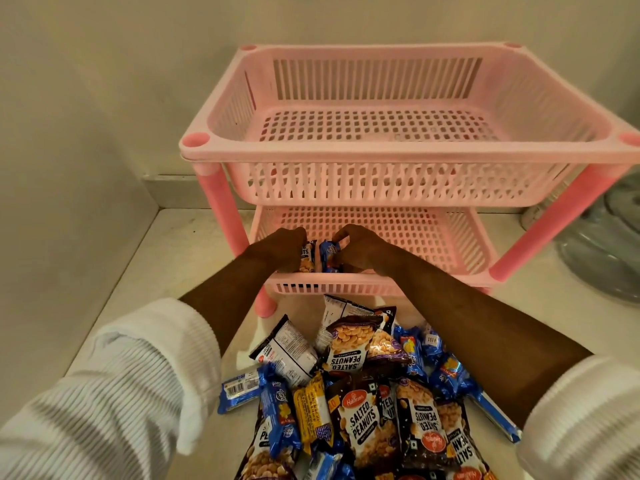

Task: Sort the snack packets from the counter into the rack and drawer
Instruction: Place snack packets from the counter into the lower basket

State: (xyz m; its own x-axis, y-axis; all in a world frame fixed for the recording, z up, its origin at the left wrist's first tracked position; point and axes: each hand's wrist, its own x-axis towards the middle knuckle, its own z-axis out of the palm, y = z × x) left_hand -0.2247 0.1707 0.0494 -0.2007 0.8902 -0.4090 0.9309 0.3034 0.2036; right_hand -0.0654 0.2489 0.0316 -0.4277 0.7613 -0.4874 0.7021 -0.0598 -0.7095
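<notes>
Both hands are inside the lower tier [433, 237] of the pink rack [381, 154], at its near-left corner. Left hand [282, 245] has its fingers curled round a peanut packet [307, 259], stood on edge. Right hand [360, 245] pinches a blue biscuit packet [328, 254] just beside it; the two packets look to be touching, upright, pressed side by side. So each grip is closed on its own packet, neither one wide.

Top tier [377, 126] holds nothing I can see. The rest of the snack pile [363, 393] sits on the bench [180, 244] near the person, approx. between the forearms: dark salted peanut bags, blue biscuit packs, one yellow pack [311, 414]. No drawer in view. A metal lid or plate [602, 251] lies at far right beside the rack.

Handling, as a guess: packets are light, soft, air-puffed foil, prob. slick and crinkly, so they flop over unless leaned on a wall or on each other. Biscuits can crack, so no hard squeeze. Best hold is at the crimped end seal or across the flat faces w/ thumb vs. fingers, not by the puffy middle. Task looks early: most packets still on the bench, only these two at the rack.
</notes>
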